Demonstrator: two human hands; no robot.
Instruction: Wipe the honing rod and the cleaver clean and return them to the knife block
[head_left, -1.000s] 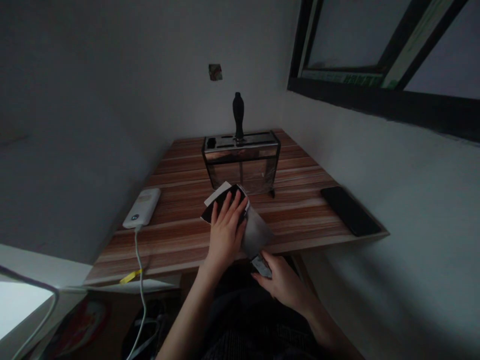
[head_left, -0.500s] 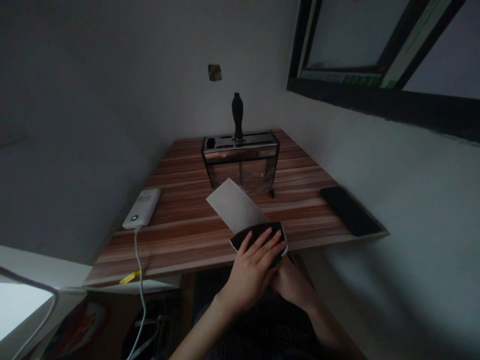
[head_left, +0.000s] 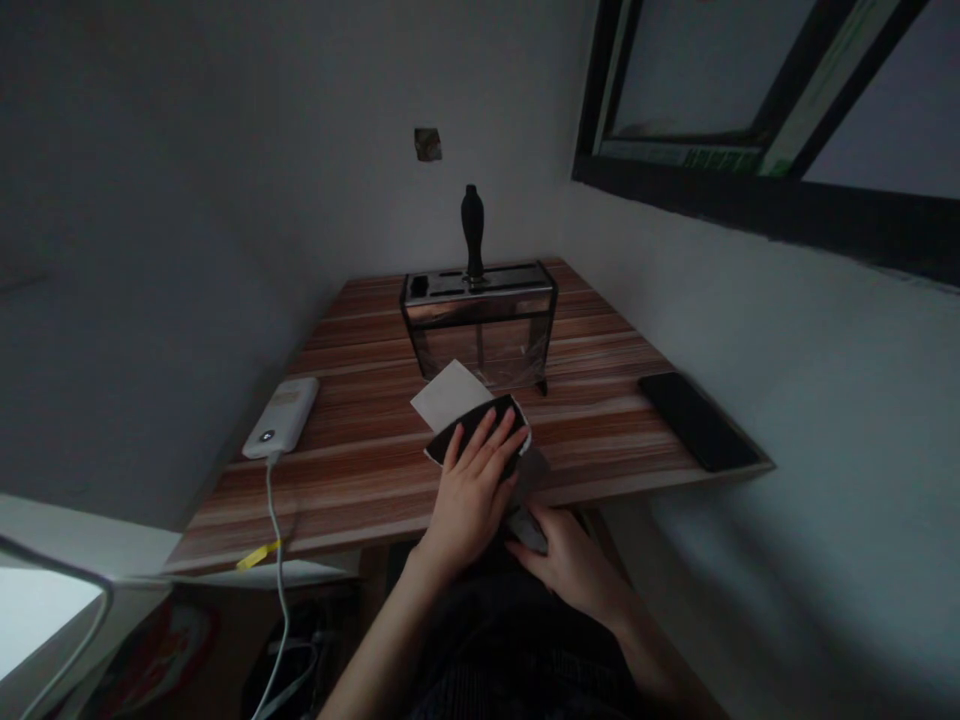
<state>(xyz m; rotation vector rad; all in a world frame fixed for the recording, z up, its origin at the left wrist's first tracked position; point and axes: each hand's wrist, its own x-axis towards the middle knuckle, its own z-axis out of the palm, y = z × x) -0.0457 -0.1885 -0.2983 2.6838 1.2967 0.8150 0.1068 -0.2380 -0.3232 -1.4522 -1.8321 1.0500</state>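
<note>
A cleaver with a wide, pale rectangular blade (head_left: 448,393) slants over the front of the table, its far end pointing up and left. My left hand (head_left: 478,480) lies over a black sheet with ragged white edges, which looks like sandpaper (head_left: 459,432). Its fingers are spread and press the sheet against the blade. Lower right, beyond the table edge, my right hand (head_left: 566,550) is closed round the handle end of the cleaver; the handle itself is mostly hidden. Behind the blade tip stands a clear-sided knife block (head_left: 480,345) with one black knife handle (head_left: 472,230) upright in its top.
A white power bank (head_left: 283,418) lies at the left edge, its cable (head_left: 275,520) hanging off the front past a yellow tag (head_left: 259,556). To the right rests a black phone (head_left: 697,420). Walls border the wood-grain table (head_left: 360,400), with a dark window frame (head_left: 675,180) above right.
My left hand has slid the black sheet up and left along the blade, covering its middle and baring the part nearer the handle. My right hand has stayed at the handle end.
</note>
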